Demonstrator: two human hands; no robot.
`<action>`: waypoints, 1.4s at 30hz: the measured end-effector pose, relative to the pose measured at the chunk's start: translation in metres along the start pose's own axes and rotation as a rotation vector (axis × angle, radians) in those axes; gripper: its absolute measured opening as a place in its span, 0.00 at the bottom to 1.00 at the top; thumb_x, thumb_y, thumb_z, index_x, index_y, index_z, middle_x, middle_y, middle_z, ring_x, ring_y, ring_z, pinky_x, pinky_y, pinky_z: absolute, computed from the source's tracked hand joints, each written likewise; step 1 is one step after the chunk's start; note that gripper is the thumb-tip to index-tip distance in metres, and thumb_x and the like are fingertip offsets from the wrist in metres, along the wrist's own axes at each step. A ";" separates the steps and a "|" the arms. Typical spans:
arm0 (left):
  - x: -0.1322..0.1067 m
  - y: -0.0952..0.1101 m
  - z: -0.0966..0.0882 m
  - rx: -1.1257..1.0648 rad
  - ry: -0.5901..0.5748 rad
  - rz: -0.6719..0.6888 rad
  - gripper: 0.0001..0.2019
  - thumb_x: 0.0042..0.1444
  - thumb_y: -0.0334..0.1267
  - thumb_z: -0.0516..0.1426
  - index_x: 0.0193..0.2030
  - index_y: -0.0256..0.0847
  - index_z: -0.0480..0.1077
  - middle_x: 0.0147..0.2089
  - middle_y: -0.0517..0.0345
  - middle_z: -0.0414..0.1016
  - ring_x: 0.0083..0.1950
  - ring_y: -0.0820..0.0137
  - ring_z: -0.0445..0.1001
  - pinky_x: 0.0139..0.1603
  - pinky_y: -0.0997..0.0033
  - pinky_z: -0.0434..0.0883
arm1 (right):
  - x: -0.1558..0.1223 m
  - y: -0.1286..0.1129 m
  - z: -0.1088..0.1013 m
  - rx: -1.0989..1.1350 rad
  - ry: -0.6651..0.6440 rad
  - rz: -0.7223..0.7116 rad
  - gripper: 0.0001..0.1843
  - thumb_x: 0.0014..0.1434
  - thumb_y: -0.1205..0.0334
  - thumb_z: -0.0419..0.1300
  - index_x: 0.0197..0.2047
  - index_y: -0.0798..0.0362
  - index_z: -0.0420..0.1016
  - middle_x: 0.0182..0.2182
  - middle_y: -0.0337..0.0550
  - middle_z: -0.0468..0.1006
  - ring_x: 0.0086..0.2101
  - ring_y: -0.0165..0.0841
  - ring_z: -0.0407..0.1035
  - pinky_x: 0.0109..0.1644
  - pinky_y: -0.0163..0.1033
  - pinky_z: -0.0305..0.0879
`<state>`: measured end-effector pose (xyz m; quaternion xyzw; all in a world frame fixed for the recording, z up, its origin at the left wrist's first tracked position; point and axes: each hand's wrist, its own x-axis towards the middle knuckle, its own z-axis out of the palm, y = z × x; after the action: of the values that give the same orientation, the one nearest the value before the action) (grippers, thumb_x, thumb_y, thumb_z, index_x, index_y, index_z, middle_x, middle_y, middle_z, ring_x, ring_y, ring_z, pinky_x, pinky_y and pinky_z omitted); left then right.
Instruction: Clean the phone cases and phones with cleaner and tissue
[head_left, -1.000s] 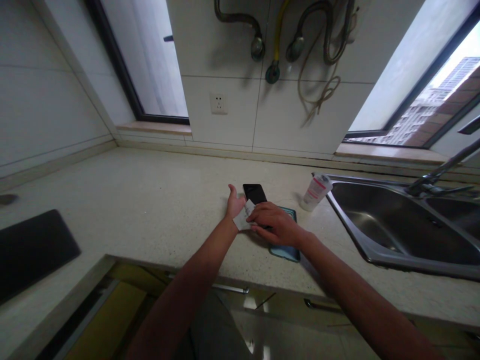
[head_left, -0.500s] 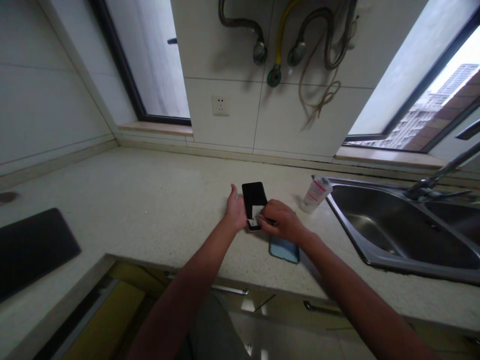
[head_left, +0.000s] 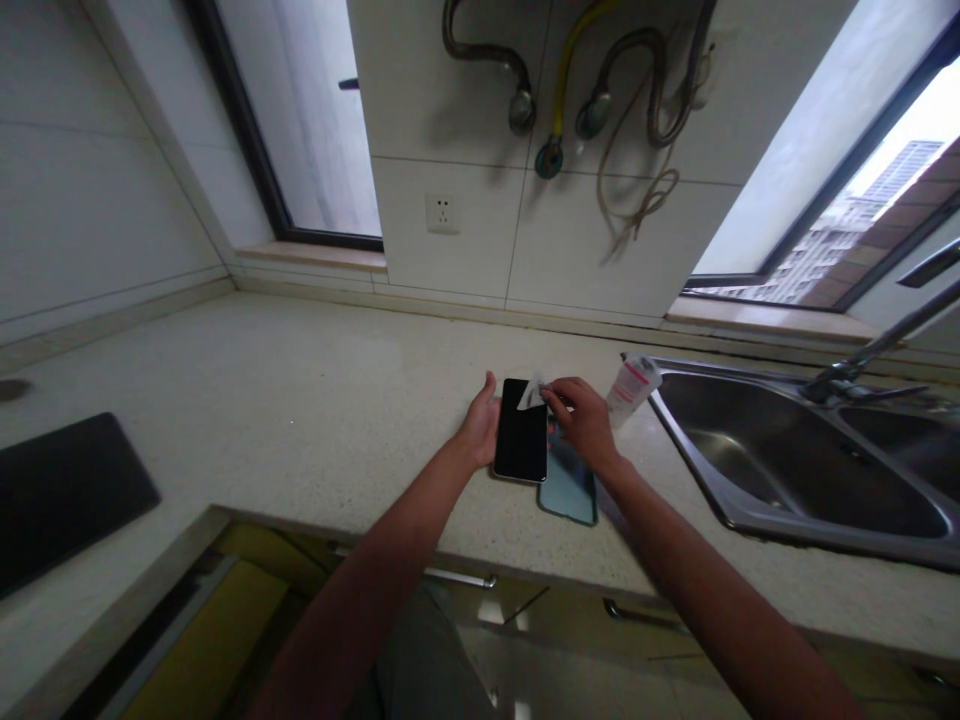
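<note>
A black phone (head_left: 520, 443) lies screen up on the speckled countertop (head_left: 315, 420). My left hand (head_left: 481, 424) grips its left edge, thumb raised beside it. My right hand (head_left: 583, 420) pinches a small white wipe (head_left: 533, 394) against the phone's far right corner. Under my right hand and beside the phone lies a blue phone case (head_left: 570, 492).
A small white bottle with a red label (head_left: 631, 386) stands at the steel sink's (head_left: 787, 460) left rim. A tap (head_left: 877, 350) rises at the right. A black cooktop (head_left: 60, 495) sits at the left. Hoses (head_left: 600, 90) and a wall socket (head_left: 442, 212) are on the tiled wall.
My right hand has moved the wipe from the phone's near end up to its far corner. The whole black screen now shows, and the phone sits a little straighter.
</note>
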<state>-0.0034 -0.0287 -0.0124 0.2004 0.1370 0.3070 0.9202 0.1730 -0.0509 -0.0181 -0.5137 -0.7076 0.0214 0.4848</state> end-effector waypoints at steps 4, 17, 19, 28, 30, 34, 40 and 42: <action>-0.001 0.001 -0.001 0.014 -0.015 -0.014 0.38 0.62 0.65 0.40 0.60 0.35 0.68 0.45 0.37 0.79 0.45 0.50 0.80 0.50 0.47 0.71 | 0.002 0.000 0.001 0.054 0.042 0.071 0.17 0.63 0.48 0.56 0.37 0.51 0.78 0.37 0.49 0.80 0.37 0.39 0.74 0.41 0.45 0.72; 0.000 -0.006 -0.001 0.068 -0.094 -0.141 0.39 0.61 0.68 0.39 0.55 0.34 0.70 0.43 0.38 0.80 0.44 0.52 0.79 0.51 0.51 0.70 | -0.005 -0.001 0.010 0.056 -0.060 -0.036 0.14 0.64 0.52 0.57 0.43 0.49 0.82 0.44 0.49 0.83 0.46 0.42 0.76 0.54 0.51 0.70; 0.000 -0.007 0.000 0.060 -0.061 -0.111 0.38 0.61 0.67 0.40 0.53 0.35 0.72 0.41 0.41 0.80 0.43 0.53 0.79 0.50 0.53 0.70 | -0.006 -0.002 0.012 0.075 -0.097 -0.100 0.13 0.65 0.55 0.57 0.44 0.49 0.81 0.48 0.50 0.82 0.49 0.41 0.75 0.57 0.51 0.69; 0.002 -0.007 0.002 -0.003 -0.014 -0.138 0.36 0.61 0.67 0.41 0.48 0.35 0.73 0.36 0.45 0.79 0.41 0.56 0.79 0.49 0.57 0.70 | -0.006 -0.018 0.009 0.013 -0.239 -0.338 0.12 0.67 0.60 0.54 0.45 0.49 0.79 0.44 0.48 0.82 0.52 0.43 0.73 0.61 0.57 0.65; 0.002 -0.006 0.001 -0.010 -0.006 -0.089 0.36 0.61 0.67 0.42 0.46 0.34 0.73 0.33 0.46 0.78 0.39 0.57 0.79 0.47 0.58 0.71 | -0.006 -0.023 0.007 0.014 -0.233 -0.369 0.12 0.67 0.60 0.54 0.44 0.50 0.79 0.44 0.49 0.82 0.50 0.42 0.74 0.61 0.55 0.66; 0.004 -0.002 -0.002 -0.013 0.053 -0.006 0.35 0.61 0.67 0.43 0.43 0.34 0.73 0.29 0.49 0.75 0.30 0.62 0.76 0.36 0.64 0.72 | -0.010 -0.030 0.005 0.050 -0.253 -0.438 0.11 0.67 0.61 0.54 0.42 0.49 0.79 0.41 0.47 0.82 0.47 0.40 0.74 0.59 0.53 0.67; 0.003 0.005 -0.001 -0.017 0.215 0.099 0.38 0.61 0.67 0.39 0.47 0.33 0.72 0.32 0.46 0.76 0.32 0.60 0.76 0.33 0.63 0.72 | -0.015 -0.042 0.004 0.137 -0.412 -0.597 0.09 0.66 0.63 0.55 0.38 0.50 0.77 0.37 0.44 0.82 0.41 0.36 0.75 0.59 0.51 0.65; 0.002 0.005 0.000 -0.017 0.225 0.118 0.39 0.61 0.67 0.39 0.48 0.32 0.72 0.34 0.43 0.77 0.35 0.58 0.77 0.37 0.60 0.73 | -0.016 -0.047 0.004 0.164 -0.449 -0.620 0.09 0.66 0.63 0.56 0.37 0.49 0.77 0.35 0.43 0.82 0.40 0.35 0.75 0.56 0.49 0.66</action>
<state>-0.0046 -0.0231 -0.0106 0.1647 0.2246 0.3821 0.8811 0.1372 -0.0833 -0.0064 -0.2177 -0.9136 0.0423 0.3407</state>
